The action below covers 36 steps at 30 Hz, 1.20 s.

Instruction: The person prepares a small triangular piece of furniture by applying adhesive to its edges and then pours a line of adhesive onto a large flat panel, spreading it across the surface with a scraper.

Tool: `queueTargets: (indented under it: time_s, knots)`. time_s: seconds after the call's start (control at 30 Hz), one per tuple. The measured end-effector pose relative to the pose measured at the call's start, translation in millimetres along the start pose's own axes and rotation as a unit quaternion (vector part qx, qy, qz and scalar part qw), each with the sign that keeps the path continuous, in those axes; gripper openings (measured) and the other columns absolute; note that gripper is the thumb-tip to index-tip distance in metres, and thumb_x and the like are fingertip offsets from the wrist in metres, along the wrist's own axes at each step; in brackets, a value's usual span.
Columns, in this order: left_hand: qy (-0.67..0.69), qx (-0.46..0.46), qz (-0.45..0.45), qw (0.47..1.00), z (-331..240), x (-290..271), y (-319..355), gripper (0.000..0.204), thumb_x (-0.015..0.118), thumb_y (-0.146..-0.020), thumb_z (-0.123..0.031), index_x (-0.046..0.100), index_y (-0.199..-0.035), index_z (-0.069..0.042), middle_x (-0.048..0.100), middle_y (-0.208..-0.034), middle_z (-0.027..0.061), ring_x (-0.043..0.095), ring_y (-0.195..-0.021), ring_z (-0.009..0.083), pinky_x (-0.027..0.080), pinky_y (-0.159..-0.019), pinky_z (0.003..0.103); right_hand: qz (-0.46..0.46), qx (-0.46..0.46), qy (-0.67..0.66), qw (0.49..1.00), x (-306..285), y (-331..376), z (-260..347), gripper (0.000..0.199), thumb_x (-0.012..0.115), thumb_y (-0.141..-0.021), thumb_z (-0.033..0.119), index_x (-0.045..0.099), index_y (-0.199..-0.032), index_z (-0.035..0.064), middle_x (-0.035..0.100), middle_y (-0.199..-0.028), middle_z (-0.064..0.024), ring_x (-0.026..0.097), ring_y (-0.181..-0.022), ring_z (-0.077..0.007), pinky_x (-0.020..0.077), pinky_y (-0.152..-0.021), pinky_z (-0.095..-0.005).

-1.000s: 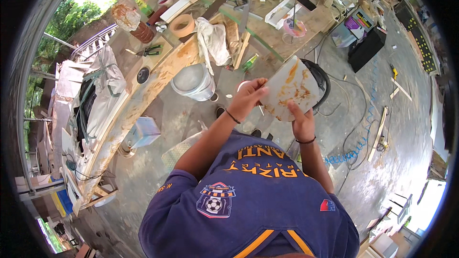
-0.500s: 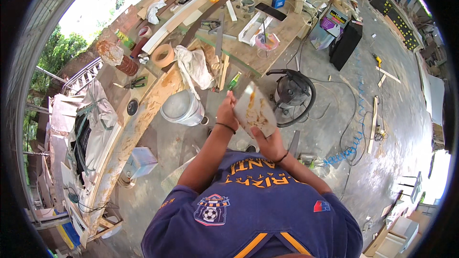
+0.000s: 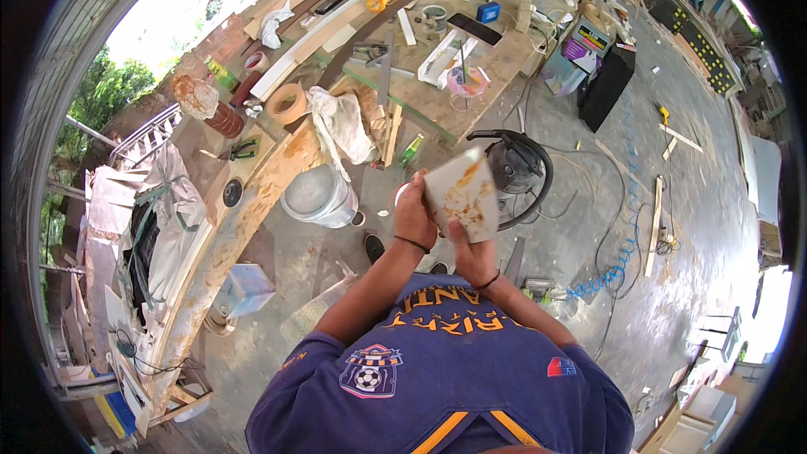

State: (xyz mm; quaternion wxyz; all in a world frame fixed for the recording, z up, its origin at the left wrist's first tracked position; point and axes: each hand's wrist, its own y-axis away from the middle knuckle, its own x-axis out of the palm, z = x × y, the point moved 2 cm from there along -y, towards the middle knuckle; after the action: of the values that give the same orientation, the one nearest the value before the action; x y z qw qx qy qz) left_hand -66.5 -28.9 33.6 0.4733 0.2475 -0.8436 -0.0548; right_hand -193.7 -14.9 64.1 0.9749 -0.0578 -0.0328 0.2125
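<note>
Both of my hands hold a white rectangular panel (image 3: 462,193) smeared with orange-brown stains, up in front of my chest. My left hand (image 3: 414,217) grips its left edge, with a dark band on the wrist. My right hand (image 3: 472,256) grips its lower edge from beneath, thumb on the face. The panel is tilted, its stained face toward me. Under it on the concrete floor stand a black vacuum (image 3: 514,170) and a white bucket (image 3: 318,195).
A long wooden workbench (image 3: 395,92) runs across the top with tape rolls, a white cloth (image 3: 340,122), a phone, cups and tools. A curved wooden board (image 3: 239,219) lies at left. A blue coiled hose (image 3: 618,248) and wood scraps lie on the floor at right.
The view has shifted, so the bench and floor sit differently in frame. The panel has stayed in both hands and turned, its stained face now more toward me.
</note>
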Motion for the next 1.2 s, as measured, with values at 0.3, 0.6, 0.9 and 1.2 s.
queueTargets:
  time_s: [0.3, 0.6, 0.9, 1.2]
  knots:
    - [0.010, -0.114, -0.061, 0.992, 27.5, -60.3, -21.9, 0.031, 0.040, -0.097, -0.034, 0.057, -0.099, -0.008, 0.062, -0.088, 0.0073, 0.062, -0.077, 0.0223, 0.051, -0.072, 0.036, 0.105, -0.139, 0.242, 0.954, 8.1, -1.4, 13.9, 0.046, 0.058, -0.087, 0.013, 0.046, -0.130, 0.0008, 0.058, -0.107, -0.0209, 0.058, -0.095, -0.0391, 0.0471, -0.084, -0.0410]
    - [0.204, -0.175, 0.020, 0.963, 2.0, -64.2, -27.5, 0.029, 0.044, -0.096, -0.033, 0.055, -0.082, -0.010, 0.057, -0.072, 0.0037, 0.057, -0.066, 0.0153, 0.052, -0.068, 0.036, 0.160, -0.225, 0.231, 0.933, 7.3, 4.2, 15.9, 0.043, 0.058, -0.085, -0.001, 0.046, -0.126, 0.0009, 0.060, -0.103, -0.0151, 0.060, -0.091, -0.0322, 0.0494, -0.078, -0.0374]
    - [-0.040, 0.026, -0.064, 0.997, -62.7, -34.5, 3.2, 0.019, 0.054, -0.094, -0.025, 0.050, -0.088, -0.009, 0.057, -0.075, 0.0040, 0.060, -0.070, 0.0186, 0.051, -0.067, 0.032, -0.017, 0.117, -0.267, 0.956, -16.8, 6.2, -3.8, 0.032, 0.056, -0.094, 0.015, 0.050, -0.120, -0.0024, 0.061, -0.107, -0.0087, 0.059, -0.096, -0.0161, 0.0510, -0.078, -0.0309]
    - [0.142, 0.020, 0.008, 0.990, -74.5, -9.2, 9.7, 0.013, 0.050, -0.093, -0.012, 0.048, -0.080, -0.009, 0.048, -0.067, 0.0004, 0.051, -0.057, 0.0137, 0.046, -0.059, 0.025, -0.056, 0.067, -0.213, 0.973, -33.6, -8.1, -10.8, 0.040, 0.053, -0.094, 0.019, 0.040, -0.127, 0.0013, 0.055, -0.115, -0.0138, 0.062, -0.098, -0.0294, 0.0571, -0.069, -0.0446]
